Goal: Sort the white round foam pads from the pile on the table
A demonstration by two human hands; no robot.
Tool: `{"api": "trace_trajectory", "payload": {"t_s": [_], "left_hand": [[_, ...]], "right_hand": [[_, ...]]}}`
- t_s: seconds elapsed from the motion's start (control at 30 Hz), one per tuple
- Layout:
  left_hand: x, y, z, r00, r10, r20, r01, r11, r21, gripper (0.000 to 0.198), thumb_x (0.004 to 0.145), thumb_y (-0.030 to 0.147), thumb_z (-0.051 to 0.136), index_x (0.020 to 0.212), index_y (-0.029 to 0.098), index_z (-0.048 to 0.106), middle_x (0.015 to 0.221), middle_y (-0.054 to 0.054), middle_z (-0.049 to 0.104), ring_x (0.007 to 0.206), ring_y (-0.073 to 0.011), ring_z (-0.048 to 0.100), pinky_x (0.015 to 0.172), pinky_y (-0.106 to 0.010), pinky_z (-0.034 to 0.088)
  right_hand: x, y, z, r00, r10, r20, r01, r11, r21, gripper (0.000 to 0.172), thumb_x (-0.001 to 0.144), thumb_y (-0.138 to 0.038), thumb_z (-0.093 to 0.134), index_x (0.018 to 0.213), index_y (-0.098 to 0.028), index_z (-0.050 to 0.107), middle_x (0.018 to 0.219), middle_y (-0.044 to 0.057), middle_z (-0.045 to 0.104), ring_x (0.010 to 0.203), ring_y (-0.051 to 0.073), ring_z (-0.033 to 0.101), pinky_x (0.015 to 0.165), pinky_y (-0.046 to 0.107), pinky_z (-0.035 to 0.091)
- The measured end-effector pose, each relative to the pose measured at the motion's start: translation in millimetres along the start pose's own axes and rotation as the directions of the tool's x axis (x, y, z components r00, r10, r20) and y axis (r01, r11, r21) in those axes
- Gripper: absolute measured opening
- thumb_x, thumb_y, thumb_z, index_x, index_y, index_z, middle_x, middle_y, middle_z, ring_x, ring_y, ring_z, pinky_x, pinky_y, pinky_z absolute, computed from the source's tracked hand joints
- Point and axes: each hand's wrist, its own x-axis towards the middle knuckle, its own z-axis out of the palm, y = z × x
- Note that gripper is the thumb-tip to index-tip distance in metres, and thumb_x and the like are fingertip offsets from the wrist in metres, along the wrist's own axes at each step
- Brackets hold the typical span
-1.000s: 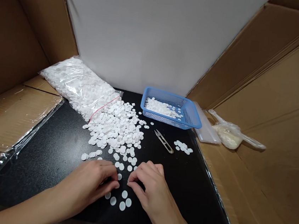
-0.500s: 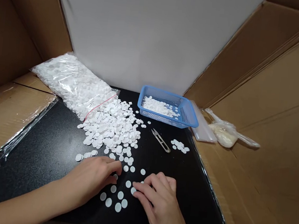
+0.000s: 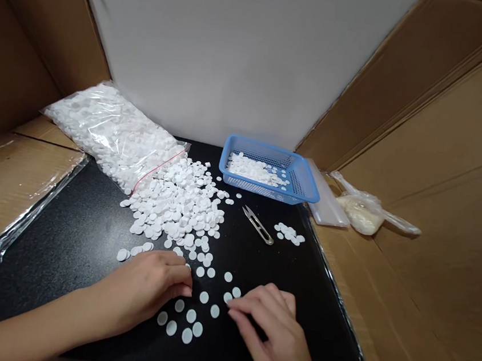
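My left hand (image 3: 150,283) rests low over the black tabletop, its fingers curled and the thumb and forefinger pressed together. Whatever is between those fingertips is hidden. Across from it, my right hand (image 3: 275,327) has thumb and forefinger slightly apart, the forefinger tip at the edge of a flat white disc (image 3: 227,297). Between the hands, several single white discs (image 3: 191,315) lie flat and spread out. Beyond my left hand spreads a large heap of white discs (image 3: 178,205), spilling from a clear zip bag (image 3: 109,126) with a red seal line.
A blue plastic basket (image 3: 312,182) at the back holds more discs. Metal thread snips (image 3: 257,225) lie in front of it, beside a small cluster of discs (image 3: 289,233). Flat clear bags (image 3: 328,204) and a knotted plastic bag (image 3: 362,213) are at the right. Cardboard walls (image 3: 440,167) stand around.
My right hand has moved right, off one disc that now lies uncovered, to another. My left hand's thumb and forefinger have closed; the disc seen between them is now out of sight.
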Motion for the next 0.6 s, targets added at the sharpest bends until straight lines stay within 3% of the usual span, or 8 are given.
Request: {"api": "trace_trajectory", "payload": {"t_s": [0.13,0.3,0.47,0.6], "left_hand": [[-5,-2,-18.2,0.986,-0.161,-0.035,0.153,0.975,-0.158,0.030,0.104,0.029,0.031,0.099,0.023,0.060,0.082,0.001,0.064,0.070,-0.0164,0.057,0.065,-0.025,0.039],[-11,-13,-29.6,0.961,-0.267,-0.071,0.244,0.941,-0.232,0.028,0.103,0.034,0.029,0.107,0.025,0.056,0.075,0.003,0.055,0.067,-0.0163,0.050,0.061,-0.024,0.039],[-8,-19,-30.1,0.955,-0.283,-0.092,0.255,0.938,-0.234,0.032,0.102,0.039,0.031,0.100,0.023,0.059,0.082,0.001,0.062,0.074,-0.0171,0.055,0.068,-0.025,0.042],[-4,-14,-25.7,0.960,-0.277,-0.040,0.269,0.952,-0.148,0.024,0.100,0.037,0.043,0.092,0.023,0.062,0.077,0.002,0.065,0.068,-0.0167,0.058,0.062,-0.025,0.039]], "right_hand": [[8,12,-7,0.995,0.095,-0.022,-0.096,0.991,-0.091,0.018,0.102,-0.020,0.052,0.097,-0.027,0.068,0.079,0.000,0.067,0.074,0.019,0.062,0.074,0.037,0.041],[14,16,-5,0.993,0.114,-0.019,-0.116,0.988,-0.103,0.023,0.103,-0.021,0.050,0.095,-0.026,0.071,0.078,0.000,0.065,0.074,0.019,0.062,0.071,0.036,0.043],[14,11,-3,0.996,0.081,0.032,-0.078,0.993,-0.084,0.020,0.100,-0.019,0.056,0.095,-0.028,0.073,0.078,0.000,0.064,0.074,0.019,0.060,0.070,0.036,0.043],[16,5,-2,0.995,0.064,0.071,-0.060,0.996,-0.059,0.017,0.095,-0.014,0.062,0.088,-0.027,0.070,0.078,0.000,0.065,0.075,0.019,0.060,0.072,0.037,0.042]]}}
